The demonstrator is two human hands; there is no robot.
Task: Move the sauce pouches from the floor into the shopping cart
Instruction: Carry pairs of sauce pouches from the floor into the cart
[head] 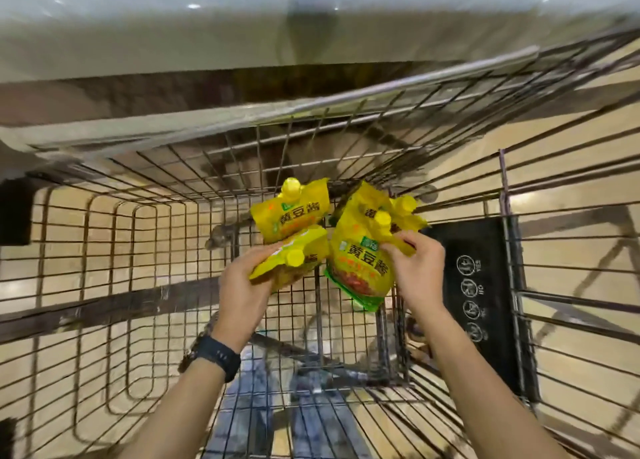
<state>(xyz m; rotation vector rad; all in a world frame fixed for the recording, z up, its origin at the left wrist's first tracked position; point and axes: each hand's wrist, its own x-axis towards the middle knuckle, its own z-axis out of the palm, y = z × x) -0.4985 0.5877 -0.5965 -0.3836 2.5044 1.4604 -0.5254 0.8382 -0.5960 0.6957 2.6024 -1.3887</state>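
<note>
Head view: your left hand [242, 287] grips one yellow sauce pouch [310, 245] from below; your right hand [420, 271] pinches a second pouch [358, 266] beside its cap, inside the shopping cart [346, 95].

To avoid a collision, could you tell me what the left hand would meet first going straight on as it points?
Probably the upper yellow pouch just beyond the lower pouch that the left hand grips; depth is unclear, so it might reach the cart's wire wall.

The far left sauce pouch [294, 218] is showing 黄豆酱 in dark characters. The near right pouch [360, 264] is showing the same words under a small green logo too blurred to read. The black panel [478, 285] on the right is carrying round white symbols with illegible lettering.
</note>
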